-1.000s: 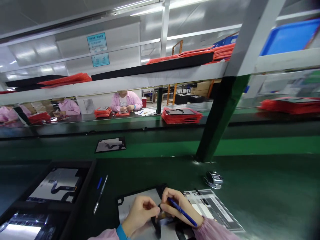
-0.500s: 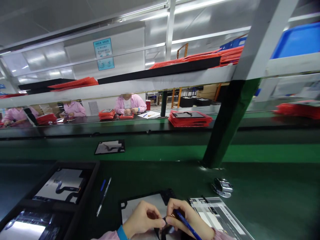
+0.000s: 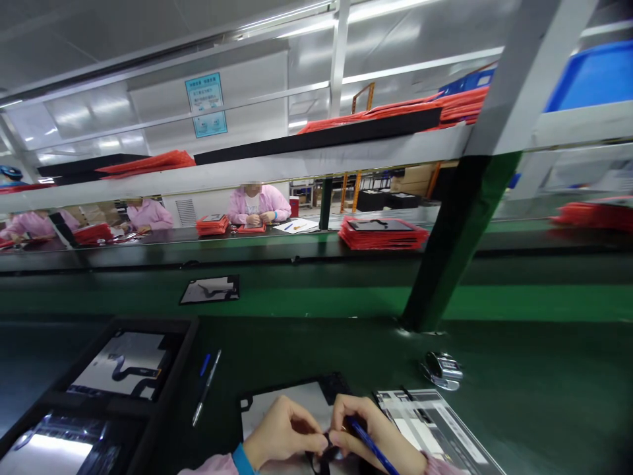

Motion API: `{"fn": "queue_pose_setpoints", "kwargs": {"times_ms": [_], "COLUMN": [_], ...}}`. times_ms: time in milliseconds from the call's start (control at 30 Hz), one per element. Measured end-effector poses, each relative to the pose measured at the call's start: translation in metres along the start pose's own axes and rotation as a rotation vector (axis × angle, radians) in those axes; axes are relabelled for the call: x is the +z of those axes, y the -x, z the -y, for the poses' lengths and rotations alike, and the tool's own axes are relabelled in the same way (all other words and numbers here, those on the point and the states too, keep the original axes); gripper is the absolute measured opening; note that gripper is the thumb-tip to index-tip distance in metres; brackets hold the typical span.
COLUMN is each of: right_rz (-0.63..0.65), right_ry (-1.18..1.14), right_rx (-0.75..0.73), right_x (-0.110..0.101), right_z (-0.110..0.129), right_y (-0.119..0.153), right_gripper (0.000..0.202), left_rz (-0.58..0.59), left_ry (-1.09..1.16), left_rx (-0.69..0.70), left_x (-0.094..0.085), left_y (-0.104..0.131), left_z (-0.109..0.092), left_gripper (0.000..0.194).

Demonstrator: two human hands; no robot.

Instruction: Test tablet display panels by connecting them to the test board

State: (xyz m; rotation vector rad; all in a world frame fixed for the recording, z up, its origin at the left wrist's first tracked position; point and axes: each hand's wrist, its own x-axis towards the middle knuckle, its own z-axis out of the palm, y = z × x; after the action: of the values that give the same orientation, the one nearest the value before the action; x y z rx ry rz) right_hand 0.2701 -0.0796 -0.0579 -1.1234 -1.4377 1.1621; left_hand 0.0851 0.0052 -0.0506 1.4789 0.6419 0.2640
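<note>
A flat grey display panel with a black border lies in front of me, partly covered by my hands. My left hand, a blue band at its wrist, pinches a black flex cable over the panel. Close beside it, my right hand has its thumb and finger closed at the same cable. A blue pen is held in that right hand, slanting down to the right. The exact fingertip contact is too small to make out. Another panel with white and silver parts lies just right of my right hand.
To the left stand a black tray with panels in its compartments and a silver pen. A shiny metal roll sits on the right, near a slanted post. Beyond the green strip are red stacks and several co-workers.
The panel on the green strip has shifted slightly left. My view has turned a little. Both hands stay nearly in place at the cable.
</note>
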Motion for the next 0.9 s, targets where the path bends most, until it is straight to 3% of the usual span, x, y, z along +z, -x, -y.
{"fn": "queue_pose_setpoints", "kwargs": {"times_ms": [567,900], "right_rz": [-0.036,-0.079], "right_ry": [0.076,0.051], "right_rx": [-0.068,-0.023], "right_x": [0.005,0.007], "right_z": [-0.006,0.005], "right_y": [-0.002,-0.003], "right_gripper": [0.039,0.04], "left_rz": [-0.109,-0.142], "left_ry": [0.007,0.017], "left_rx": [-0.019,0.025], "left_x": [0.002,0.005], "left_y": [-0.004,-0.003], "left_z": [0.006,0.001], "left_gripper": [0.021,0.028]}}
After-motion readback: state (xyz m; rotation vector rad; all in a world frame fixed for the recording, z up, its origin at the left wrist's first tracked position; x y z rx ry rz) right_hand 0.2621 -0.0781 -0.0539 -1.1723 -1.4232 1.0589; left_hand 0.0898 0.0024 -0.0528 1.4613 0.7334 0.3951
